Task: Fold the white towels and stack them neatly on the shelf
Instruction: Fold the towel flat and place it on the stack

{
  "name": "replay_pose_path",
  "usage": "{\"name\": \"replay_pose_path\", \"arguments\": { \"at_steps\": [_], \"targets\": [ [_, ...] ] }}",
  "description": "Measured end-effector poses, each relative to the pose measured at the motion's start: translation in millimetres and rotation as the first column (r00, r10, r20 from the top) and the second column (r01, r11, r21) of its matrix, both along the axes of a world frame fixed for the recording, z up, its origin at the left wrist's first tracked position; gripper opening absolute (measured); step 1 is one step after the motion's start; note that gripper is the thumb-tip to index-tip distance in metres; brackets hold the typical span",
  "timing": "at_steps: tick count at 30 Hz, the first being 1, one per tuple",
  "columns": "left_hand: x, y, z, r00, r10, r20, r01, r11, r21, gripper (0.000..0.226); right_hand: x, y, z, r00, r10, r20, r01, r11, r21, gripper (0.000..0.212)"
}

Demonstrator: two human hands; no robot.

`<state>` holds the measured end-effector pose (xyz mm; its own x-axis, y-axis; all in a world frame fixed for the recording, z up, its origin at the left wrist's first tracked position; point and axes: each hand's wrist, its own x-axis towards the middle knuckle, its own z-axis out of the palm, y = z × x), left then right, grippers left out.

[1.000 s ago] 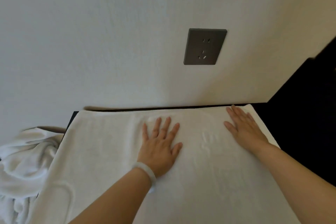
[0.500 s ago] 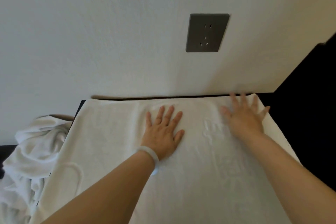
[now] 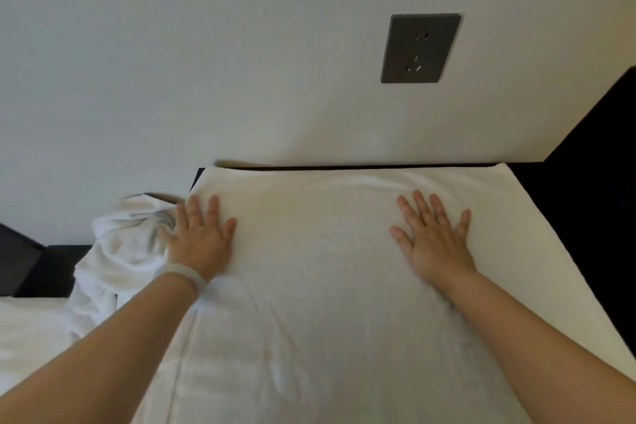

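A large white towel (image 3: 320,286) lies spread flat over a dark surface against the wall. My left hand (image 3: 199,237) presses flat on the towel's far left edge, fingers straight, a pale bangle on the wrist. My right hand (image 3: 433,237) lies flat with spread fingers on the towel's right half. A crumpled heap of white towels (image 3: 117,251) sits just left of my left hand, touching the spread towel's edge.
A dark grey wall socket (image 3: 420,48) is set in the white wall above the towel. The dark surface (image 3: 568,203) shows to the right of the towel and a dark ledge (image 3: 38,272) at the left. White fabric (image 3: 27,334) covers the lower left.
My left hand has slid from the towel's middle to its left edge. My right hand has shifted inward from the far right corner. The camera has turned left.
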<state>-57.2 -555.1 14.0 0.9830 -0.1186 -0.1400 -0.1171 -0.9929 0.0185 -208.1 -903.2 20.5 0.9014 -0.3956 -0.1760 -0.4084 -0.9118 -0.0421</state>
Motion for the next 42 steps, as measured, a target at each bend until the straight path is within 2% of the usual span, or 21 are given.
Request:
{"name": "replay_pose_path", "arguments": {
  "at_steps": [1,3,5,7,9,11,13,14,15,17,19,21,23,25,27,31,34,36,37,39,42],
  "targets": [
    [-12.1,-1.8,1.1,1.0,0.006,0.013,-0.006,1.0,-0.001,0.068,1.5,2.9,1.7,1.0,-0.026,-0.006,0.026,1.0,0.005,0.063],
    [-54.4,-26.0,2.2,0.983,-0.171,0.065,0.174,0.983,-0.054,0.067,1.3,27.9,4.6,0.999,-0.013,0.046,0.014,1.0,-0.008,0.063],
    [-101.4,-53.2,-4.5,0.92,-0.383,0.081,0.389,0.916,-0.096,0.065,-11.5,70.9,0.2,0.964,0.168,0.208,-0.167,0.986,-0.027,0.062],
    [-118.4,-55.0,-7.0,0.88,-0.471,0.059,0.475,0.874,-0.107,0.062,-30.9,95.8,-11.4,0.902,0.379,0.207,-0.387,0.922,0.002,0.062],
    [-102.1,-27.7,-5.0,0.931,-0.361,0.059,0.365,0.924,-0.111,0.067,-41.6,78.4,-15.3,0.926,0.349,0.146,-0.356,0.934,0.021,0.065],
    [-76.4,15.8,-5.4,0.991,-0.129,0.046,0.133,0.987,-0.092,0.068,-43.9,44.2,-11.6,0.98,0.163,0.111,-0.164,0.986,0.007,0.075],
    [-58.8,46.2,1.5,0.992,0.118,-0.046,-0.124,0.979,-0.165,0.065,-43.5,18.9,-1.2,0.998,-0.064,0.009,0.064,0.998,0.002,0.072],
    [-59.5,48.4,4.2,0.988,0.152,-0.033,-0.155,0.974,-0.166,0.065,-43.1,18.2,4.4,0.992,-0.128,-0.009,0.128,0.992,-0.011,0.069],
    [-65.9,38.7,6.0,0.993,0.106,0.051,-0.098,0.984,-0.149,0.064,-43.3,26.9,9.2,0.991,-0.135,0.017,0.136,0.991,-0.021,0.066],
    [-99.0,-6.6,6.8,0.971,-0.121,0.208,0.154,0.976,-0.155,0.064,-47.9,66.2,13.6,0.988,0.012,0.152,-0.005,0.999,-0.048,0.062],
    [-150.8,-50.5,1.0,0.887,-0.399,0.231,0.438,0.887,-0.149,0.06,-60.3,106.4,3.7,0.947,0.261,0.187,-0.261,0.965,-0.026,0.062],
    [-185.0,-65.2,-4.6,0.826,-0.534,0.183,0.559,0.817,-0.138,0.06,-79.2,111.2,-9.8,0.921,0.365,0.134,-0.366,0.93,-0.017,0.061],
    [-179.9,-53.1,-17.9,0.857,-0.484,0.176,0.507,0.853,-0.126,0.06,-94.4,70.1,-14.4,0.964,0.229,0.133,-0.236,0.971,0.039,0.064],
    [-169.2,-42.0,-20.9,0.902,-0.394,0.175,0.417,0.9,-0.129,0.061,-116.1,17.0,-10.8,0.988,0.049,0.146,-0.052,0.999,0.012,0.071],
    [-165.0,-43.7,-17.5,0.918,-0.374,0.132,0.39,0.912,-0.125,0.063,-131.2,-20.4,-6.1,0.993,-0.049,0.109,0.049,0.999,0.009,0.076],
    [-167.4,-45.5,-16.3,0.924,-0.373,0.089,0.382,0.916,-0.12,0.065,-130.8,-25.9,6.9,0.975,-0.218,-0.042,0.219,0.976,0.017,0.064],
    [-175.5,-54.7,-11.2,0.937,-0.333,0.101,0.344,0.93,-0.131,0.063,-124.8,6.7,10.7,0.983,-0.18,-0.027,0.181,0.982,0.044,0.064],
    [-188.1,-62.8,-10.0,0.917,-0.388,0.095,0.397,0.91,-0.117,0.061,-132.8,22.0,3.9,0.996,-0.082,-0.02,0.083,0.995,0.056,0.066],
    [-192.8,-63.9,-10.1,0.904,-0.419,0.09,0.427,0.897,-0.111,0.061,-139.1,17.7,1.5,0.996,-0.089,-0.018,0.09,0.995,0.051,0.066],
    [-194.6,-59.8,-10.7,0.906,-0.418,0.07,0.423,0.9,-0.103,0.063,-152.4,-13.5,-1.2,0.97,-0.242,-0.001,0.242,0.969,0.046,0.068],
    [-192.8,-55.2,-11.9,0.919,-0.392,0.05,0.395,0.913,-0.099,0.065,-171.9,-60.5,10.6,0.87,-0.492,-0.037,0.493,0.867,0.068,0.076]
  ]
}}
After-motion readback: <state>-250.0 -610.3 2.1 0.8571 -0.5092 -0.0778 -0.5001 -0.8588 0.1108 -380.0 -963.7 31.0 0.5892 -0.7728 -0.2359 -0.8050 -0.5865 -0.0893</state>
